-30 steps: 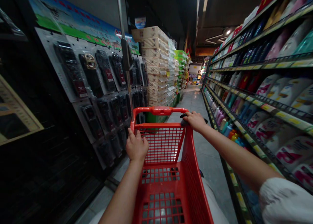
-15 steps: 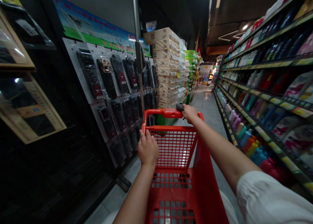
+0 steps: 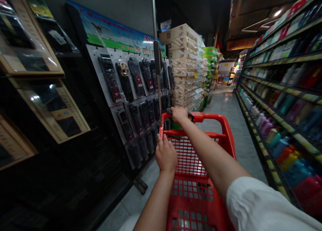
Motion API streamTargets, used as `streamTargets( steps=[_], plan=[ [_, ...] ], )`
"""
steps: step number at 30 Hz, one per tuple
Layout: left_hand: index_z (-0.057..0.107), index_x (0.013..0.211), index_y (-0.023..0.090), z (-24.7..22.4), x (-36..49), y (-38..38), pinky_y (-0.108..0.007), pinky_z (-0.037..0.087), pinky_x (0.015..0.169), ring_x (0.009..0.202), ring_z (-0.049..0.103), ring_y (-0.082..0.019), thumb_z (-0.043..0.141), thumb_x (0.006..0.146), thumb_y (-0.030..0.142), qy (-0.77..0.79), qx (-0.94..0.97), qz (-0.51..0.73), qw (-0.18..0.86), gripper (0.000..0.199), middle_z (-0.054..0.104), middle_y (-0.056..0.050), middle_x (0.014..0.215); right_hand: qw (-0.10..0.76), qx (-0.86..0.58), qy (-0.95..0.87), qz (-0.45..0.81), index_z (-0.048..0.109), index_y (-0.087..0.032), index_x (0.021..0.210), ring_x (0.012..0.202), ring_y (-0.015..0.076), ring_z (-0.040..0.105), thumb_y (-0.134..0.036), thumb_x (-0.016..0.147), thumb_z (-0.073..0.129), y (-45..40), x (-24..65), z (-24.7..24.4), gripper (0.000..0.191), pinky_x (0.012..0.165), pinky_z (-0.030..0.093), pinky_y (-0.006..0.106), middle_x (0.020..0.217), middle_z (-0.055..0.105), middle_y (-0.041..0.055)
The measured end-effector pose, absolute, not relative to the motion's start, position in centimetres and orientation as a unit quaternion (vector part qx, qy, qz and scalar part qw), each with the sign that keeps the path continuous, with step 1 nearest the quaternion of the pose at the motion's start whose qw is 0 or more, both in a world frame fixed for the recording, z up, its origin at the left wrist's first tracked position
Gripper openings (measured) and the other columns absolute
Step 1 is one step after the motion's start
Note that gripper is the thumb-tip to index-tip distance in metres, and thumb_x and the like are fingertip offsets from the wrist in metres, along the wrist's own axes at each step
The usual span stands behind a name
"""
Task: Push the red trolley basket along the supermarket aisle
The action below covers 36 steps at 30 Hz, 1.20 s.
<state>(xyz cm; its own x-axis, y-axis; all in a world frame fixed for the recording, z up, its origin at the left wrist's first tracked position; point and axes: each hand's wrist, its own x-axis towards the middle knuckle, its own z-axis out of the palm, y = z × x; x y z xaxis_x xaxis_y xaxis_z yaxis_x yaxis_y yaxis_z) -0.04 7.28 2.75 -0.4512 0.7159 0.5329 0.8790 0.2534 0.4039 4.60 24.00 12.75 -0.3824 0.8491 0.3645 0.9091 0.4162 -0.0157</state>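
Observation:
A red plastic rolling shopping basket (image 3: 188, 204) with grid walls stands below me. My left hand (image 3: 166, 155) grips the top of its left side, close to the foot of a metal pole (image 3: 159, 90) with a black sleeve. At the far end, my right hand (image 3: 179, 114) is closed around a black handle-like piece (image 3: 190, 117) on the basket's red rim (image 3: 211, 116). The palm covers most of this piece, so its exact kind cannot be made out. The basket's inside shows only its bare grid floor.
Packaged belts (image 3: 137, 76) hang on a display board to the left, near boxed goods (image 3: 54, 113). Wrapped cartons (image 3: 184, 56) are stacked beyond. Shelves of bottles (image 3: 281, 147) line the right. A tiled aisle floor (image 3: 223, 103) runs ahead between them.
My right hand has slid left along the basket's far rim with the black piece. The whole scene has shifted right in view. My left hand keeps its place on the left side.

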Motion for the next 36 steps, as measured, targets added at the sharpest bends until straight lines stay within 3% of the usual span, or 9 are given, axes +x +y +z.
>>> streamTargets(
  steps=[6,10,15,20,24,28,33,36],
  plan=[
    [0.055,0.141,0.007,2.8,-0.3,7.1,-0.04,0.052,0.1,0.12,0.064,-0.028,0.039,0.096,0.019,-0.783,-0.508,-0.341,0.111,0.049,0.044,-0.023,0.151,0.177,-0.404,-0.89,-0.112,0.052,-0.032,0.138,0.115,0.0255,0.061,-0.018,0.097,0.036,23.3,3.6,12.1,0.046,0.092,0.047,0.04,0.13,0.064,0.0078],
    [0.055,0.14,0.006,2.9,-0.2,7.1,-0.039,0.051,0.102,0.121,0.063,-0.028,0.039,0.095,0.019,-0.783,-0.506,-0.348,0.099,0.049,0.044,-0.023,0.152,0.209,-0.335,-0.915,-0.083,0.056,-0.028,0.138,0.126,0.0233,0.056,-0.021,0.097,0.042,22.8,3.7,11.0,0.043,0.103,0.043,0.036,0.138,0.061,0.0068],
    [0.052,0.143,0.009,2.9,-0.2,7.2,-0.037,0.05,0.104,0.126,0.06,-0.026,0.04,0.095,0.017,-0.781,-0.496,-0.37,0.085,0.05,0.045,-0.021,0.151,0.24,-0.322,-0.916,-0.009,0.055,-0.022,0.141,0.137,0.0204,0.048,-0.014,0.09,0.05,22.1,3.8,10.0,0.051,0.114,0.035,0.033,0.149,0.053,0.0083],
    [0.05,0.144,0.011,2.8,-0.3,7.3,-0.036,0.049,0.104,0.128,0.059,-0.024,0.04,0.094,0.015,-0.777,-0.484,-0.395,0.074,0.051,0.047,-0.018,0.151,0.203,-0.393,-0.896,0.044,0.039,-0.022,0.15,0.121,0.0252,0.062,-0.02,0.09,0.051,19.6,4.2,9.4,0.061,0.1,0.048,0.037,0.137,0.063,0.0113],
    [0.048,0.145,0.008,3.0,-0.3,7.1,-0.037,0.05,0.103,0.126,0.061,-0.026,0.04,0.094,0.015,-0.777,-0.486,-0.394,0.068,0.052,0.045,-0.02,0.151,0.167,-0.464,-0.869,0.044,0.042,-0.02,0.144,0.107,0.0276,0.068,-0.023,0.095,0.044,17.3,4.5,8.6,0.049,0.089,0.051,0.04,0.118,0.071,0.0136],
    [0.042,0.15,0.008,3.2,-0.2,6.9,-0.037,0.05,0.103,0.127,0.06,-0.026,0.039,0.093,0.013,-0.774,-0.491,-0.393,0.066,0.056,0.044,-0.02,0.152,0.167,-0.458,-0.873,-0.003,0.043,-0.024,0.143,0.111,0.0275,0.063,-0.021,0.097,0.039,16.0,5.3,8.2,0.046,0.089,0.049,0.041,0.122,0.068,0.0119],
    [0.044,0.146,0.0,3.4,-0.2,7.0,-0.038,0.05,0.102,0.123,0.062,-0.029,0.041,0.093,0.013,-0.795,-0.474,-0.373,0.066,0.055,0.04,-0.026,0.152,0.144,-0.399,-0.903,-0.059,0.046,-0.035,0.144,0.117,0.0261,0.055,-0.027,0.101,0.035,15.3,9.1,7.6,0.045,0.091,0.045,0.04,0.133,0.061,0.0082],
    [0.049,0.142,-0.001,3.4,-0.4,7.1,-0.038,0.048,0.105,0.125,0.061,-0.03,0.04,0.093,0.013,-0.791,-0.473,-0.383,0.062,0.052,0.049,-0.025,0.147,0.152,-0.403,-0.899,-0.078,0.05,-0.034,0.142,0.119,0.0257,0.054,-0.023,0.101,0.036,15.3,12.7,6.8,0.045,0.092,0.043,0.038,0.14,0.058,0.0072]
  ],
)
